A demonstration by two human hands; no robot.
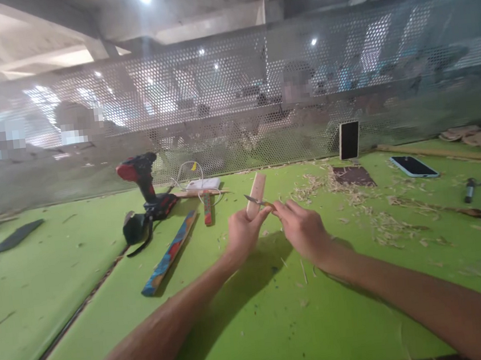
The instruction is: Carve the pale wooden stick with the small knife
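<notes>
My left hand (243, 234) is closed around the lower end of a pale wooden strip (257, 189), which points up and away from me above the green table. In my right hand (303, 228) is a small carving knife (268, 204), gripped by its brownish handle. Its dark, pointed blade lies across the face of the wood, aimed left. The left thumb reaches toward the knife near the handle. My fingers hide the lower end of the strip and most of the handle.
On the left are a red-and-black cordless drill (146, 184), a painted blue-and-red stick (171, 255) and a shorter painted piece (207, 209). Wood shavings (383, 228) litter the right side, near a phone (413, 166) and an upright phone-like device (349, 140). A perforated metal screen (225, 113) stands behind.
</notes>
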